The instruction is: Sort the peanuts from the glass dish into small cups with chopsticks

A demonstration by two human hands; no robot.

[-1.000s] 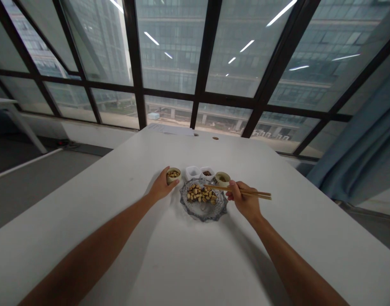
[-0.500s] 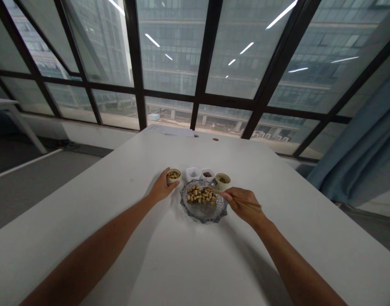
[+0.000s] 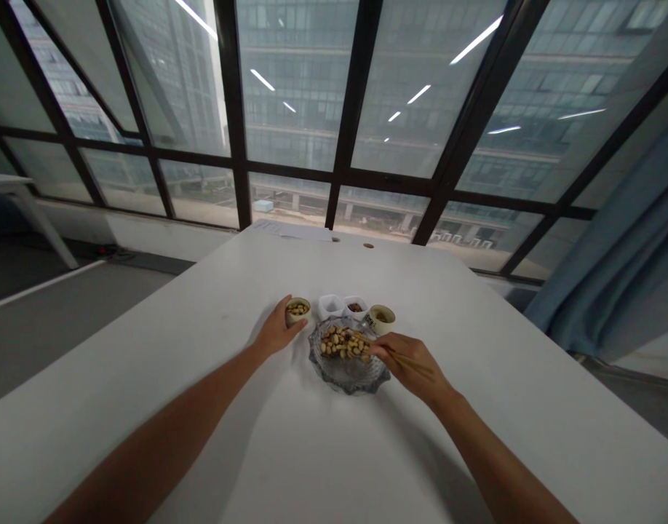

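My left hand [image 3: 276, 327] is closed round the side of a small round cup [image 3: 297, 320] that has nuts in it. A pair of wooden chopsticks [image 3: 413, 365] is in my right hand [image 3: 407, 360], their tips down among the nuts [image 3: 342, 342] in a scalloped glass bowl [image 3: 348, 382]. The nuts look like pistachios and lie toward the bowl's far side. Behind the bowl stand a white dish [image 3: 330, 307], a second white dish [image 3: 365, 308] holding small dark bits, and another round cup [image 3: 382, 318] with dark marks on its side.
All of this stands on a large white table [image 3: 290, 444]. Papers [image 3: 293, 231] lie at its far edge by two small round holes. Beyond are tall dark-framed windows, with a blue curtain [image 3: 623, 255] on the right and another table [image 3: 17, 189] at the left.
My right hand has moved slightly left over the glass bowl, with the chopsticks reaching further into the nuts. My left hand stays on the cup. The whole view has shifted a little.
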